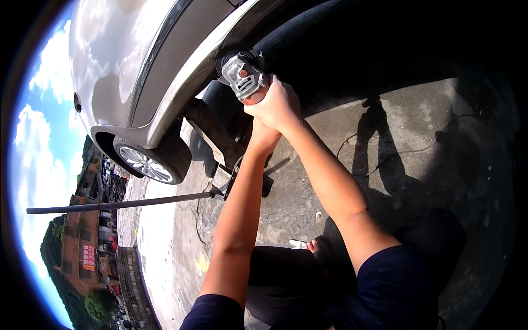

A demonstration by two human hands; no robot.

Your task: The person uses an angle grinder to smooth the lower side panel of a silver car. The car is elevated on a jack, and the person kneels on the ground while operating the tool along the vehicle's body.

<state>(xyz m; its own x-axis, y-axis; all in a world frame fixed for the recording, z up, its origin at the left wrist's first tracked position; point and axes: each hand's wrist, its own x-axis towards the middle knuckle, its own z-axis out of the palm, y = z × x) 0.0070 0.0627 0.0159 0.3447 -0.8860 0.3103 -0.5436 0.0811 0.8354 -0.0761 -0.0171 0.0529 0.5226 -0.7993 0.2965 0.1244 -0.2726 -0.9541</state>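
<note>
Both my arms reach up to an angle grinder (245, 76) with a silver housing, its dark disc at the edge of the lower sill (193, 66) of a pale car (118, 55); whether it touches is unclear. My right hand (278, 104) is closed round the grinder's body, near the top middle of the view. My left hand (263, 133) is just below and behind it, closed on the tool's rear part, its fingers mostly hidden by the right.
A jack (220, 191) with a long metal handle (110, 207) stands beside a dark supporting block (209, 135) under the car, near its wheel (148, 162). A cable (418, 148) and shadows lie on the concrete. A brick building (77, 247) and stone wall stand at left.
</note>
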